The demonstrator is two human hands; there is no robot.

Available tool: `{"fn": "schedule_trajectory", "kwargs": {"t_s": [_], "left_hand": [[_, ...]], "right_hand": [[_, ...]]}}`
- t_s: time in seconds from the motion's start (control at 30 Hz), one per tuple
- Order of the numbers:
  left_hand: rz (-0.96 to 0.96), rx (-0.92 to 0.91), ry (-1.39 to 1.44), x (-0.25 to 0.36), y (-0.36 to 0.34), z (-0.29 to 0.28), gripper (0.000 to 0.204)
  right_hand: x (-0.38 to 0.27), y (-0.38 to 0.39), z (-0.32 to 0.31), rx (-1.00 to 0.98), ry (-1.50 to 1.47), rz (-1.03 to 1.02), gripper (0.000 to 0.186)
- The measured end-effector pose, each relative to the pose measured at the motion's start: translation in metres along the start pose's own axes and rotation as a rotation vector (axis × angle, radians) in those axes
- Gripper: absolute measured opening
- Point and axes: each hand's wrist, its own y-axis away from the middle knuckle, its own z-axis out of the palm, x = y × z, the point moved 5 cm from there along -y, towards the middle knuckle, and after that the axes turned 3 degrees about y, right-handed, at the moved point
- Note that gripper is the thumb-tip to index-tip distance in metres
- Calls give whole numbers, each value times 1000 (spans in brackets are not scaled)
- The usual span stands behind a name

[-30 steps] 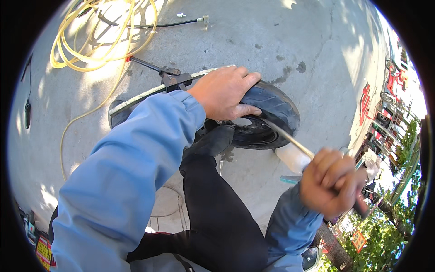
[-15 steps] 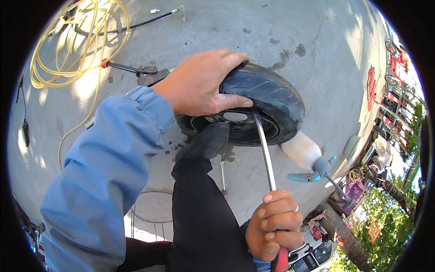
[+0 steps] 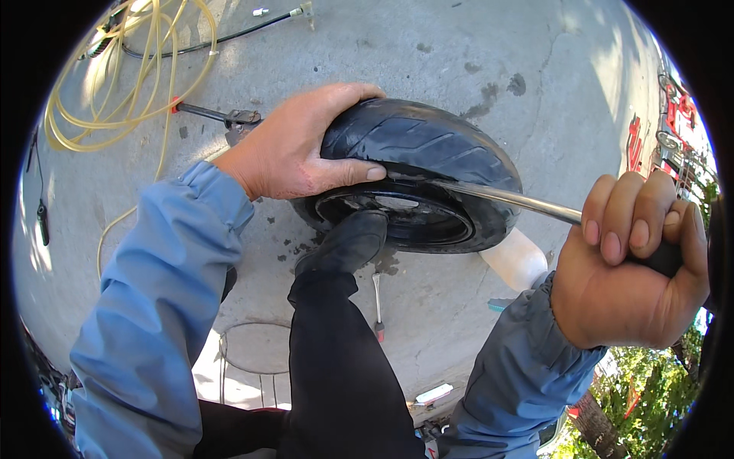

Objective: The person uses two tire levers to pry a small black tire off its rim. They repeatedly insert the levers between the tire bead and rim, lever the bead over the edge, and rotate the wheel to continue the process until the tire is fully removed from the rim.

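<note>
A black tyre (image 3: 428, 138) on a dark wheel rim (image 3: 428, 222) leans tilted in the middle. My left hand (image 3: 306, 145) grips the tyre's upper left part, thumb along its near edge, fingertips hidden behind the tread. My right hand (image 3: 627, 268) is wrapped round the dark handle of a tyre lever (image 3: 527, 203) at the right. The lever's metal shaft runs nearly level to the left, its tip tucked between tyre and rim. My dark shoe (image 3: 348, 241) presses against the rim's near left side.
Coiled yellow hose (image 3: 57, 115) lies at the far left, near a red-ended metal tool (image 3: 202, 111). A second lever-like tool (image 3: 378, 302) rests on the concrete (image 3: 428, 306) beside my leg. Behind the wheel's right side lies a white bottle (image 3: 520, 260). A round wire stand (image 3: 256, 325) is lower left.
My right hand has swung the tyre lever up and to the right, from steep to nearly level. My left hand has slid left with the tyre, which has tilted slightly.
</note>
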Motion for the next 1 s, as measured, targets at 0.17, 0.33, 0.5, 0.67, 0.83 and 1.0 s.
{"fn": "schedule_trajectory", "kwargs": {"t_s": [0.17,0.33,0.5,0.67,0.83,1.0], "left_hand": [[1,67,-27,-1,3,4,84],[-9,86,-32,6,0,3,80],[-51,64,48,2,-5,5,79],[-61,88,31,-3,-4,3,80],[-67,84,56,-3,-8,6,77],[-56,81,76,-4,-9,5,74]], "right_hand": [[7,-11,-9,21,28,17,27],[9,-28,-5,53,45,51,27],[19,-47,-11,-3,88,106,32],[38,-70,-22,-84,195,158,38],[49,-92,-34,-142,261,218,41],[60,-112,-32,-180,223,244,41]]}}
